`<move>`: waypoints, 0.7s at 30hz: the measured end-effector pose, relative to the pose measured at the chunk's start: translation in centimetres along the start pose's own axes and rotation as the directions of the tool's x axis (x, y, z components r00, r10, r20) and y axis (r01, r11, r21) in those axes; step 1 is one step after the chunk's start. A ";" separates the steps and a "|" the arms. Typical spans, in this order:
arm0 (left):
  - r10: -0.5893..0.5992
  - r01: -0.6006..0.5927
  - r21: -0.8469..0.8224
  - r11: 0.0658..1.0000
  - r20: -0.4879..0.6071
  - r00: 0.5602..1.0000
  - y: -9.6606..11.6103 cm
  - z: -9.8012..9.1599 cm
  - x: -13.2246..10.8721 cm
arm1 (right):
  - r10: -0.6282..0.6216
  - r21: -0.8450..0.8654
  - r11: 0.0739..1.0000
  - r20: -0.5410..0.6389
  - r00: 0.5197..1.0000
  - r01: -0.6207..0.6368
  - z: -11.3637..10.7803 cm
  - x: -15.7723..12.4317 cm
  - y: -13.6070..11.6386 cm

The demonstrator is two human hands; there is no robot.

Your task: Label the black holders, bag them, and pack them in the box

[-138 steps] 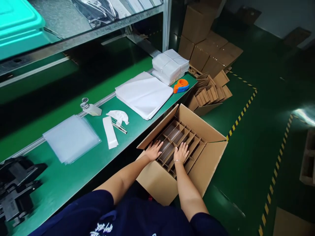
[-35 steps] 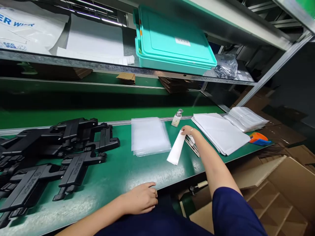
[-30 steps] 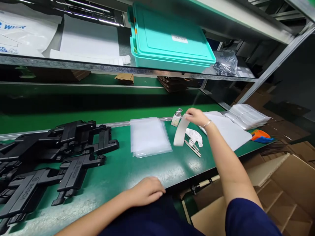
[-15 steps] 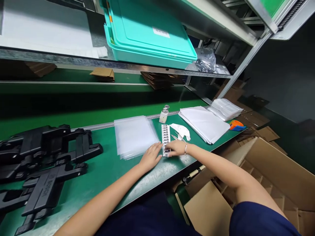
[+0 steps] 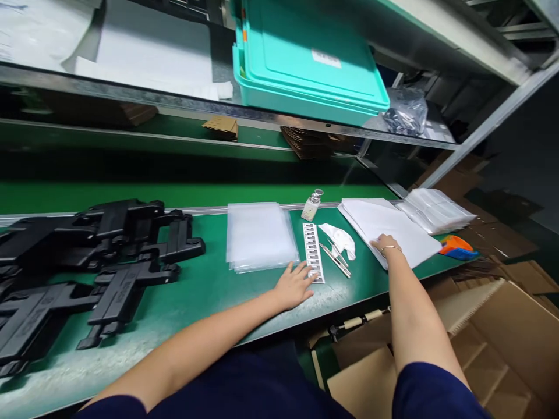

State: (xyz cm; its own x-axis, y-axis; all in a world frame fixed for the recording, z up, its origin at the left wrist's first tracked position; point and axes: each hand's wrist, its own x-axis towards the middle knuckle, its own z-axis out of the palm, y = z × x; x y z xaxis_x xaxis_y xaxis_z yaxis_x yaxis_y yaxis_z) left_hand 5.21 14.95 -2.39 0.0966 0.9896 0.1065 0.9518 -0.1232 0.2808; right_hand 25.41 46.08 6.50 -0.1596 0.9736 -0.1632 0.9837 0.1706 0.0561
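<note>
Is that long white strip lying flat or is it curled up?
Flat. The strip lies printed side up on the green bench, with the left hand touching its near end.

label strip (image 5: 313,252): narrow white backing with one column of dark-printed labels, face up, flat on the green table (image 5: 209,291), long axis running away from the near edge. stack of white sheets (image 5: 402,227): squared, flat, toward the table's right end.
</note>
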 end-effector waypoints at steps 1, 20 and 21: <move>0.000 0.000 -0.008 1.000 -0.006 1.000 0.3 0.0 0.0 | -0.002 0.020 1.000 -0.011 1.000 0.002 -0.3 0.0 -0.3; -0.374 0.400 0.118 0.909 -0.194 0.907 -10.7 -2.0 -10.6 | -0.097 0.511 0.813 -0.353 0.930 0.279 -6.3 0.0 -13.9; -0.390 0.409 0.133 0.903 -0.148 0.909 -10.7 -2.0 -10.2 | -0.005 0.524 0.828 -0.352 0.936 0.201 -7.3 1.9 -11.0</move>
State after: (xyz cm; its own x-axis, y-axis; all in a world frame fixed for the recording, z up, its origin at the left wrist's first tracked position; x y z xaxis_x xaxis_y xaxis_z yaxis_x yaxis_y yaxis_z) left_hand -6.58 6.02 -4.55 -0.3264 0.9365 0.1281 0.9376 0.3036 0.1698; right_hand 13.67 47.19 12.79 -0.1828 0.9639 0.1937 0.8253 0.2576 -0.5026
